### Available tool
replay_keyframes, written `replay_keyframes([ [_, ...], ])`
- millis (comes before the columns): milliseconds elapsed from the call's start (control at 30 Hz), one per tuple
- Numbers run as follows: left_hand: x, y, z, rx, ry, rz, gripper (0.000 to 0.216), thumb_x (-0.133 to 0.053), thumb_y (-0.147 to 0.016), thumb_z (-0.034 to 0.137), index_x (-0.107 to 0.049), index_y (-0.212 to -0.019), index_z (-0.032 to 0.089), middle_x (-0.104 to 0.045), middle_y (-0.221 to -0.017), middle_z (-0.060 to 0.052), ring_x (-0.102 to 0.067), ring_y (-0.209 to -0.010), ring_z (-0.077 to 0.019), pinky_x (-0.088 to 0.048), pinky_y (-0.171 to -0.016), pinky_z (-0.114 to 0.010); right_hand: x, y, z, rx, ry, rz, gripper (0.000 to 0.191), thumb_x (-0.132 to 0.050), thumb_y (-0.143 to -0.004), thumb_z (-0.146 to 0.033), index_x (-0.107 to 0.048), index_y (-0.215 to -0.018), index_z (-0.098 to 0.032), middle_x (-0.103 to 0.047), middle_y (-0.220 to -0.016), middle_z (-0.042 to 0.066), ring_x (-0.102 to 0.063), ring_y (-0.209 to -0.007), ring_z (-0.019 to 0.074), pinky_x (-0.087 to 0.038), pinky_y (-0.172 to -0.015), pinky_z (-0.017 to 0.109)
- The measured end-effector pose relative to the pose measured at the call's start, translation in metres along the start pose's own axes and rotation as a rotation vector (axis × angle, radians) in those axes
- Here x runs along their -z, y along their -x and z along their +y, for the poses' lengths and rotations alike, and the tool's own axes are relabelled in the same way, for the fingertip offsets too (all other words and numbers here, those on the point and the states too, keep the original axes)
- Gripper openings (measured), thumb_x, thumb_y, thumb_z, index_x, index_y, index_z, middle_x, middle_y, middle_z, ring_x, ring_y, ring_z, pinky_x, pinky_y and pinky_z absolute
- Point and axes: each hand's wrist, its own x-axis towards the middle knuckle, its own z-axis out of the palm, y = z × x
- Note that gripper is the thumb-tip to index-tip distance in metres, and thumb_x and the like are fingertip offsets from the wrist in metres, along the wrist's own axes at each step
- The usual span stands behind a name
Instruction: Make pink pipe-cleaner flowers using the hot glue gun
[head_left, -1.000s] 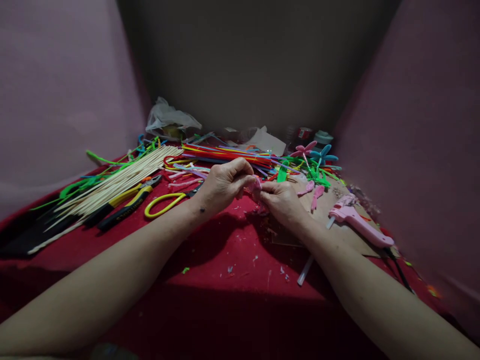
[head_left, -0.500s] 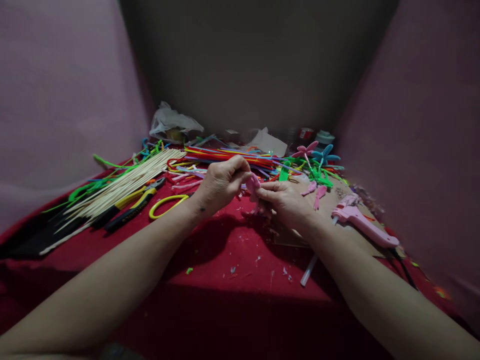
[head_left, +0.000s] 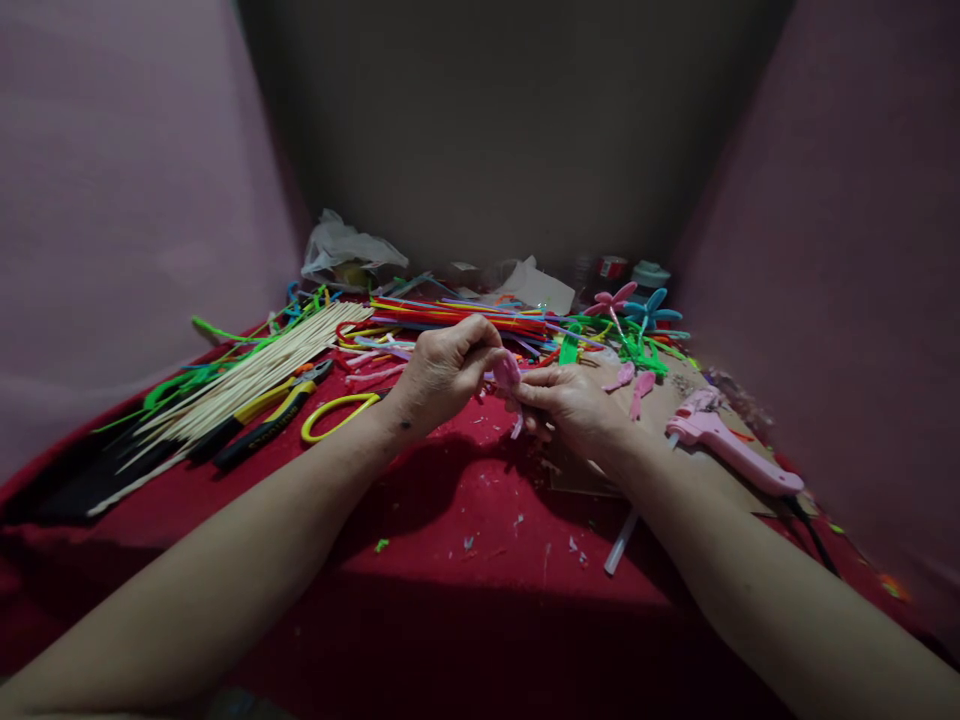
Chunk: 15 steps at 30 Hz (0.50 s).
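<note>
**A Fuzzy Pink Piece Between Two Hands**

A red cloth covers the table, from the middle of the frame down to the bottom. A brown cardboard sheet lies on the right side. A pile of thin wooden sticks lies on the left side, and a bunch of pipe cleaners in many colors lies across the middle.

The left hand and the right hand meet near the center. Each has its thumb and finger closed in a small pinch on the fuzzy pink piece, which sits between them, above the cloth.

A pink glue gun rests on the cardboard at the right. Black and yellow pliers lie left of center, beside a yellow scissors handle. A clear glue stick lies at the lower right, partly hidden by the right arm. Two little pink petals lie just beside the right hand.
</note>
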Motion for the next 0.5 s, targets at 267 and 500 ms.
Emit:
replay_keyframes([
  [267,-0.0033,0.0012,-0.0001,0.025,-0.033,0.025,0.009,-0.055,-0.078,0.021,-0.055,-0.072,0.015,-0.051,-0.057,0.003,-0.044,-0.048,-0.0067,-0.034,-0.048,-0.019,-0.0050,-0.0007,0.0002,0.043,0.080,0.092,0.026,-0.062,-0.070,-0.033,-0.053,-0.053,-0.015,-0.043,-0.038,-0.005,-0.033,-0.034,0.0047,-0.021,-0.036,0.020],
  [500,-0.0071,-0.0059,0.0003,0.439,0.425,-0.016,0.020,-0.058,-0.076,0.028,-0.049,-0.088,0.016,-0.050,-0.057,0.006,-0.039,-0.036,-0.0041,-0.029,-0.036,-0.016,0.0040,-0.0074,0.0020,0.061,-0.186,0.266,0.025,-0.067,-0.065,-0.037,-0.059,-0.064,-0.014,-0.048,-0.042,-0.005,-0.037,-0.033,0.0055,-0.024,-0.034,0.019],
])
